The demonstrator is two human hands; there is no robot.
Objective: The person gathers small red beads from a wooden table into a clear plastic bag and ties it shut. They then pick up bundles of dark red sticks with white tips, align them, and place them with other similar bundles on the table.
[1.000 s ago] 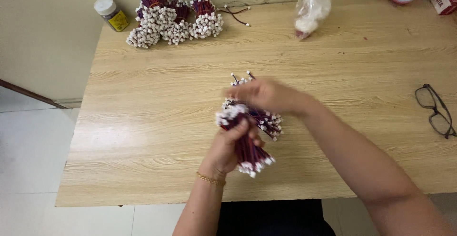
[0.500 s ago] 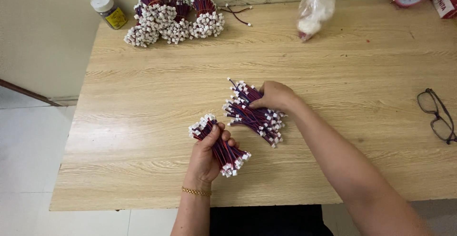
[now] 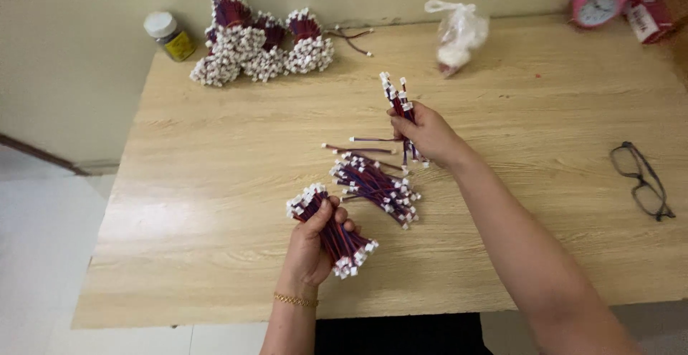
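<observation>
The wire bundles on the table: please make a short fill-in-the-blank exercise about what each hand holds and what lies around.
1. The left hand grips a thick bundle of red and blue wires with small ____ connectors at both ends.
2. The right hand holds only a ____ wires, raised above the loose pile.
3. A pair of ____ lies on the table to the person's right.
4. The alarm clock at the far edge is ____.

Missing words: white; few; glasses; pink

Looks like a home w/ piecework going on: plain wooden table (image 3: 215,183) against a cream wall, pink alarm clock (image 3: 596,2) upper right, eyeglasses (image 3: 643,180) at right, bundled wire leads (image 3: 258,40) upper left.
</observation>
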